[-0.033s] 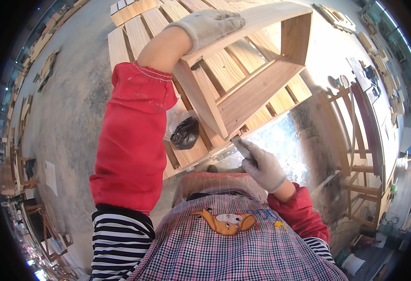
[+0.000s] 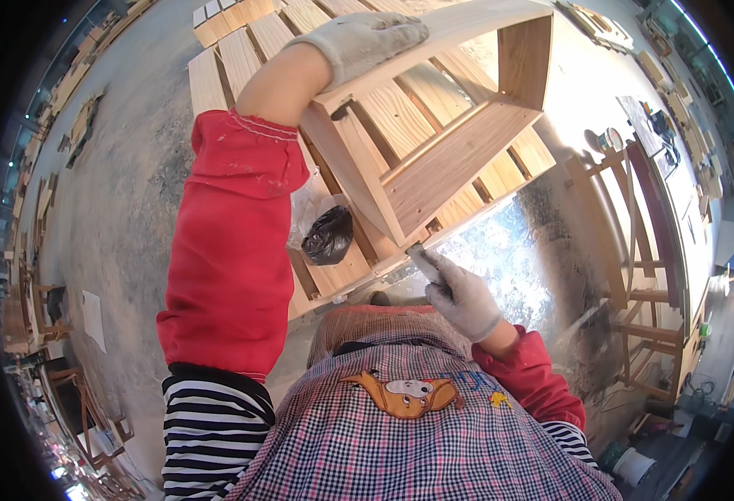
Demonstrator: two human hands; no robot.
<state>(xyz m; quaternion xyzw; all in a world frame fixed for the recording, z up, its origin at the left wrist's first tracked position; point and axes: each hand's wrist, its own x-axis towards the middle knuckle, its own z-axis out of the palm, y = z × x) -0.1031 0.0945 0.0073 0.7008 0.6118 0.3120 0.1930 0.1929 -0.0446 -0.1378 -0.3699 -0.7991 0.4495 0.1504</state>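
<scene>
An open rectangular wooden frame (image 2: 459, 167) stands on a slatted wooden surface (image 2: 404, 125). My left hand (image 2: 365, 43), in a pale work glove dirty at the fingertips, lies over the frame's upper board and holds it; the thumb is hidden. My right hand (image 2: 467, 305), also gloved, is closed around a flat-bladed tool that looks like a putty knife (image 2: 423, 262). Its blade tip is at the frame's near lower corner; whether it touches the wood I cannot tell. Left of that corner, a crumpled black plastic bag (image 2: 328, 236) lies on the slats beside some clear plastic.
Wooden trestles (image 2: 647, 334) and a long worktable (image 2: 663, 171) stand to the right. Stacked boards (image 2: 594, 29) lie at the far right. A white spool-like roll (image 2: 632, 470) is at the lower right. A white sheet (image 2: 93, 319) lies on the floor at left.
The right hand and the putty knife have shifted slightly left. The frame and left hand appear a little further left and higher in view, with the hold unchanged.
</scene>
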